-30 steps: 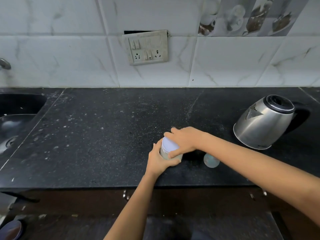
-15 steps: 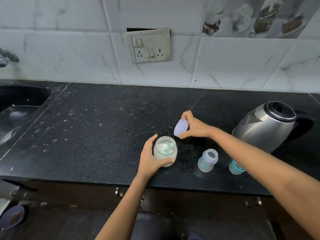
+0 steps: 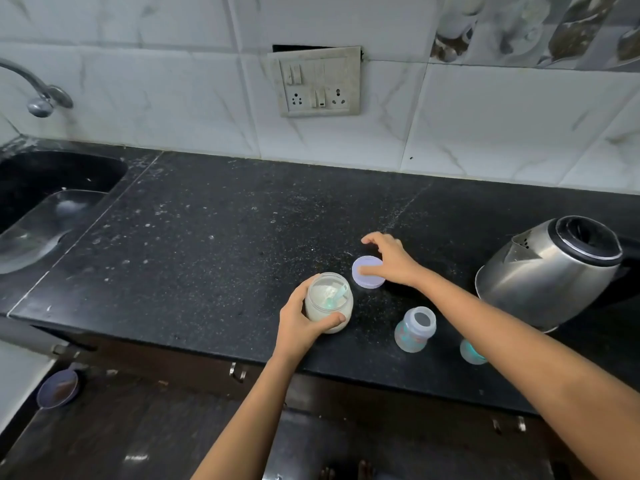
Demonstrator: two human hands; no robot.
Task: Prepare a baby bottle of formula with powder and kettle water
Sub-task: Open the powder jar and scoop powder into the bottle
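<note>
The left hand (image 3: 299,325) holds the open jar of formula powder (image 3: 329,304) near the front edge of the black tabletop (image 3: 207,244). Its fingers and thumb are curled round the side of the jar, and the jar stands upright. Inside the jar there is pale powder, and a greenish scoop (image 3: 335,295) lies in it.

The lid (image 3: 367,277), pale violet, lies flat on the tabletop just behind and to the right of the jar. The right hand (image 3: 393,261) is over it: the thumb rests on the top of the lid, while the other fingers arch loosely over the far rim and the index finger is lifted. If they grip the rim or only touch it, I cannot tell.

The baby bottle (image 3: 414,329) stands open and upright to the right of the jar, apart from it. A small teal piece (image 3: 469,353) shows beside the right forearm, partly hidden by it. The steel kettle (image 3: 550,271) stands at the right side. At the left there is the sink (image 3: 52,209) with a tap (image 3: 40,95) above, and a socket panel (image 3: 318,81) on the tiled wall.
</note>
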